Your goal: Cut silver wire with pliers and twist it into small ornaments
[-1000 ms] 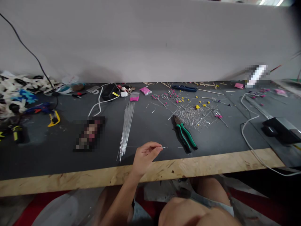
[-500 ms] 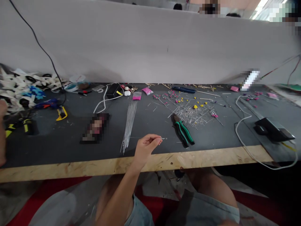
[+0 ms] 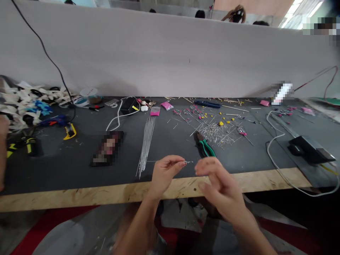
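Left hand: the left hand (image 3: 165,173) is raised over the near edge of the table (image 3: 79,196), thumb and forefinger pinched on a thin wire (image 3: 187,162) whose small looped tip pokes out to the right of the fingertips.
Right hand: the right hand (image 3: 216,184) is just beside the wire tip, fingers loosely curled and a little apart, holding nothing; it is motion-blurred.
What changed: half a second ago only the left hand was over the table. The right hand has since come up from the lap to meet it. The left hand's pinch looks unchanged.
What that means: my reading is that the wire is about to be worked with both hands, not set down.
Wire location: in the air above the dark table mat, near the wooden front edge, not touching the table.
Close by: green-handled pliers (image 3: 205,146) lie just behind the two hands, partly hidden by the right one. A bundle of straight wires (image 3: 146,143) lies to the left of the hands. A scatter of wire offcuts (image 3: 220,131) with pink and yellow beads lies beyond the pliers.
Far left edge: part of another person's arm (image 3: 2,152) shows, well apart.
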`<state>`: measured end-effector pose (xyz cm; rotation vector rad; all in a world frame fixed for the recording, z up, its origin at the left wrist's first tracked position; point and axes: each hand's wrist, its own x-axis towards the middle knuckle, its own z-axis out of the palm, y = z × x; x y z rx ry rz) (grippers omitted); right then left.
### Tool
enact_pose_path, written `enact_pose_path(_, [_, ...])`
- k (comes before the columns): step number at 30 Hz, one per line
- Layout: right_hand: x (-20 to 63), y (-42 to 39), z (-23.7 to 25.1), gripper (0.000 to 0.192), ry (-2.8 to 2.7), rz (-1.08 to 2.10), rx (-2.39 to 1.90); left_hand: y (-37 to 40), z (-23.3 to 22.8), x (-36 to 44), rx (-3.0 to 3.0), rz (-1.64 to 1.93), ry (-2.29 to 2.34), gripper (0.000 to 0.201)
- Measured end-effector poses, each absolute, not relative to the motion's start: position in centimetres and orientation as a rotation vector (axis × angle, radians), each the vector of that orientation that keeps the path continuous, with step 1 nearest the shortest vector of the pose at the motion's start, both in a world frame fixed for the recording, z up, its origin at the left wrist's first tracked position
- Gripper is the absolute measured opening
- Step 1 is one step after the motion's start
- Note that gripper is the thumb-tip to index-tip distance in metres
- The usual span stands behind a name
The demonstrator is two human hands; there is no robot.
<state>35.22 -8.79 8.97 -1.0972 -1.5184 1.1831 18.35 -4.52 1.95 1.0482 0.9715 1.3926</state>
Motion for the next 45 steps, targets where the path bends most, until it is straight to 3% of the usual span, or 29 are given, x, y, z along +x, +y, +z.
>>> enact_pose_path(3, [34.5,-5.6,7.6,0.028,-1.469,1.247,-1.084,-4.4,2.0,18.0,1.139,1.431,0.922,0.003])
enact_pose_path(8, [33.5,-3.0,5.3,0.011,-1.368,1.451,-1.053,-3.9,1.8,17.9,1.156,1.455,0.937,0.007])
enact_pose_path(18, [33.3,-1.5,3.3,0.011,-1.182,1.525,-1.05,-2.8,1.7,17.8,0.986,1.49,0.936,0.005])
enact_pose_path(40, [36.2,0.4,1.5,0.018,-0.882,1.417,-1.086,-0.1,0.9,12.1,0.529,1.804,0.949,0.015])
enact_pose_path(45, [36.3,0.0,1.3,0.017,-0.815,1.442,-1.102,-0.2,0.2,12.4,0.65,1.583,1.117,0.015])
